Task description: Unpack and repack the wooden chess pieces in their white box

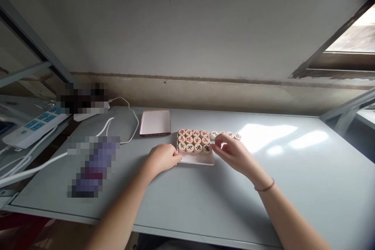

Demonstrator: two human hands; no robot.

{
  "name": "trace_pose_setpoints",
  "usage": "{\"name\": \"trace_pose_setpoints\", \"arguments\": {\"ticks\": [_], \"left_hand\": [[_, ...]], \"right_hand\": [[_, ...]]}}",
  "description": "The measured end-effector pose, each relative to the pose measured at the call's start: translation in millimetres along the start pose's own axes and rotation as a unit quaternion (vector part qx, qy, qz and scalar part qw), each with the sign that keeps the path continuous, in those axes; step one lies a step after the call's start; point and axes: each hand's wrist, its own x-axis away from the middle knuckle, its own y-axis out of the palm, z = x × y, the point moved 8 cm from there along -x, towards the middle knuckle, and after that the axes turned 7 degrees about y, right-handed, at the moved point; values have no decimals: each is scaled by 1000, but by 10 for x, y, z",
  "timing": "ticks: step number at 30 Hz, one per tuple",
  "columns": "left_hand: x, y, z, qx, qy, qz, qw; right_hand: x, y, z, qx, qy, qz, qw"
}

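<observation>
A shallow white cardboard box [196, 159] lies on the table, with several round Chinese chess pieces [197, 140] in rows inside. The two farther rows carry red characters; the nearest row has black ones. My left hand [164, 158] is closed at the box's near left side, thumb and fingers on its edge. My right hand [231, 151] hovers at the box's right edge, fingers curved and a gap showing between thumb and index finger. Its fingertips are beside the rightmost black piece [206, 148]; whether they touch is unclear. Behind this hand, more black-lettered pieces [238, 136] lie in a row, partly hidden.
The box lid [155, 122], pale inside with red edges, lies behind and left of the box. A white power strip [38, 124] and white cables [47, 164] are at the left, near a blurred-out purple object [98, 164]. A wall [187, 39] runs along the back.
</observation>
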Motion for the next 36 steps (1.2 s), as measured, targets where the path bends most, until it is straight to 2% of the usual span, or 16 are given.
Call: {"name": "trace_pose_setpoints", "arguments": {"ticks": [2, 3, 10, 14, 19, 22, 24, 27, 29, 31, 34, 36], "left_hand": [[1, -5, -1, 3, -6, 7, 1000], [4, -6, -3, 6, -9, 9, 1000], [14, 6, -9, 16, -10, 7, 1000], [-2, 0, -16, 9, -7, 25, 1000], [-52, 27, -38, 6, -12, 33, 999], [-81, 36, -48, 6, -12, 33, 999], [-73, 20, -60, 1, -17, 26, 1000], [12, -97, -36, 4, -9, 28, 1000], [101, -212, 45, 31, 19, 42, 998], [176, -296, 206, 66, 79, 51, 993], [238, -429, 486, 80, 191, 136, 969], [216, -414, 614, 77, 243, 168, 952]], "right_hand": [[-79, -84, 2, 53, -12, 52, 997], [-126, -87, 4, 83, -16, 59, 995], [-367, 88, 68, 215, 26, -13, 976], [-377, 50, 90, 209, 38, 2, 977], [-321, -110, 40, 143, 25, 93, 985], [-243, -155, -83, 73, -5, 115, 991], [-182, -155, -168, 20, -19, 106, 994], [-98, -90, -279, -49, -32, 62, 996], [-50, -34, -333, -112, -37, 34, 992], [-18, 17, -363, -190, -33, 18, 981], [4, 108, -380, -288, -13, -10, 957], [5, 158, -377, -326, 2, -26, 945]]}}
